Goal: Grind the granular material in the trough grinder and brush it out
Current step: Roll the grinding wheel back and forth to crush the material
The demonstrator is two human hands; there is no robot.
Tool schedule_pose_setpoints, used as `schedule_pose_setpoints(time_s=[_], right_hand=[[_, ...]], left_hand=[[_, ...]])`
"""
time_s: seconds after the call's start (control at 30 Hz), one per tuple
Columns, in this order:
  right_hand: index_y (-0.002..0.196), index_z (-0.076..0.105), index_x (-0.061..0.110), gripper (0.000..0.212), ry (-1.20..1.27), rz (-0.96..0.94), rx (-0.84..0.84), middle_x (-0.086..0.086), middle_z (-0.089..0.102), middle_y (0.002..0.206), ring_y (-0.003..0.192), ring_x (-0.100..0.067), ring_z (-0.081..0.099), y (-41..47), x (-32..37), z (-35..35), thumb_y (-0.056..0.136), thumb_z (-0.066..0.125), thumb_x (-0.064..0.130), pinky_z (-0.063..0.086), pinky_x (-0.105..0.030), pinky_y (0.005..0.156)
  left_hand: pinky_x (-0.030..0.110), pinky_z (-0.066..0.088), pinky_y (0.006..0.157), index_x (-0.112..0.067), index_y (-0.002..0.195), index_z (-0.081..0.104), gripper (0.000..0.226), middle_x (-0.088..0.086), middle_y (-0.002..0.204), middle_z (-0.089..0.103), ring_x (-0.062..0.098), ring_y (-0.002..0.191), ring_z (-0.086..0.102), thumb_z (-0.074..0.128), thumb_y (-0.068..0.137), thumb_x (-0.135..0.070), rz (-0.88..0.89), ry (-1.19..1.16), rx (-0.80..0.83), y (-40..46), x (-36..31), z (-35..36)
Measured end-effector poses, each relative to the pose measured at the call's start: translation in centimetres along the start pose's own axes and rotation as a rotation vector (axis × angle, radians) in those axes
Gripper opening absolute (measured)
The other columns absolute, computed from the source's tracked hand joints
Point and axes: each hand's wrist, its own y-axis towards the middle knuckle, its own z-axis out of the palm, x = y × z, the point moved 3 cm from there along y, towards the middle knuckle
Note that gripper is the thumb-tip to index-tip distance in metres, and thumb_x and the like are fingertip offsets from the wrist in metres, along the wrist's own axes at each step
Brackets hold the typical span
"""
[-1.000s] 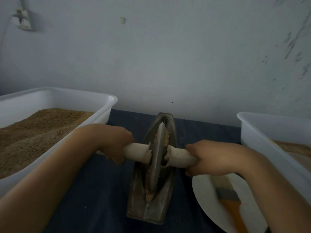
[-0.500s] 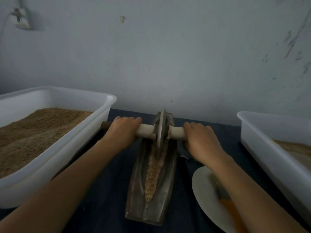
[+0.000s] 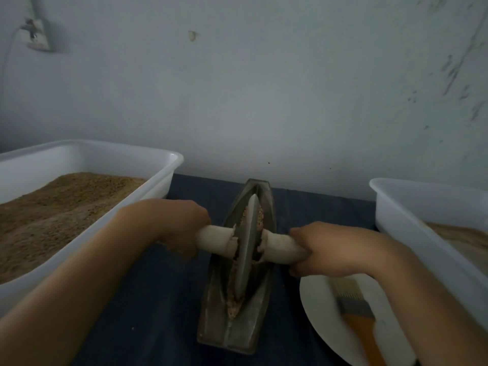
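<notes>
Grinder trough (image 3: 211,307), a boat-shaped metal piece, sits on a dark blue cloth (image 3: 158,299) against a pale scuffed wall (image 3: 264,88), between two white tubs (image 3: 169,167) of brown grain (image 3: 60,207). Its wheel (image 3: 247,249) stands in crushed grain (image 3: 233,309). Left hand (image 3: 182,228) and right hand (image 3: 324,249) each curl tight around the white axle handle (image 3: 216,240). A brush (image 3: 353,310) lies on a white plate (image 3: 319,307). No writing is legible.

Two tubs (image 3: 163,180) (image 3: 412,215) (white); one grinder (image 3: 211,307); one plate (image 3: 319,305); one brush (image 3: 353,310); two hands (image 3: 182,225) (image 3: 330,249).
</notes>
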Motion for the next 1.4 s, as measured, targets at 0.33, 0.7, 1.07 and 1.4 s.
schedule_pose_setpoints(time_s=[0.33, 0.7, 1.07, 1.4], right_hand=[[0.096, 0.041, 0.019, 0.017, -0.062, 0.094, -0.201, -0.001, 0.052, 0.094, 0.08, -0.015, 0.048, 2.8, -1.2, 0.3, 0.09, 0.055, 0.027, 0.032, -0.026, 0.056], [0.106, 0.044, 0.018, 0.02, -0.248, 0.101, -0.62, -0.001, 0.055, 0.107, 0.098, -0.022, 0.05, 4.9, -3.0, 1.1, 0.09, 0.051, 0.028, 0.022, -0.031, 0.068], [0.102, 0.054, 0.016, 0.026, 0.022, 0.015, 0.036, -0.001, 0.058, 0.096, 0.084, -0.015, 0.057, -0.1, -0.2, -0.1, 0.087, 0.061, 0.036, 0.041, -0.025, 0.063], [0.092, 0.04, 0.02, 0.018, -0.035, 0.073, -0.207, 0.003, 0.05, 0.086, 0.077, -0.014, 0.049, 2.8, -1.7, 0.2, 0.089, 0.056, 0.029, 0.03, -0.023, 0.053]], left_hand=[[0.027, 0.041, 0.085, -0.022, 0.117, 0.056, 0.036, 0.001, 0.115, 0.062, 0.016, 0.106, 0.058, 0.066, 0.082, -0.024, -0.052, -0.027, -0.305, 3.5, 0.7, 0.3], [0.031, 0.04, 0.087, -0.02, 0.109, 0.047, 0.025, 0.002, 0.113, 0.06, 0.02, 0.103, 0.058, 0.057, 0.088, -0.029, -0.083, 0.029, -0.582, 4.6, 0.8, 0.5], [0.024, 0.041, 0.091, -0.023, 0.125, 0.052, 0.043, -0.001, 0.12, 0.06, 0.014, 0.108, 0.057, 0.066, 0.084, -0.025, 0.021, -0.024, -0.014, 0.2, 0.2, 0.1], [0.028, 0.044, 0.089, -0.022, 0.118, 0.054, 0.038, 0.0, 0.115, 0.061, 0.015, 0.104, 0.058, 0.066, 0.083, -0.026, -0.012, -0.04, -0.29, 3.3, 1.0, 0.3]])
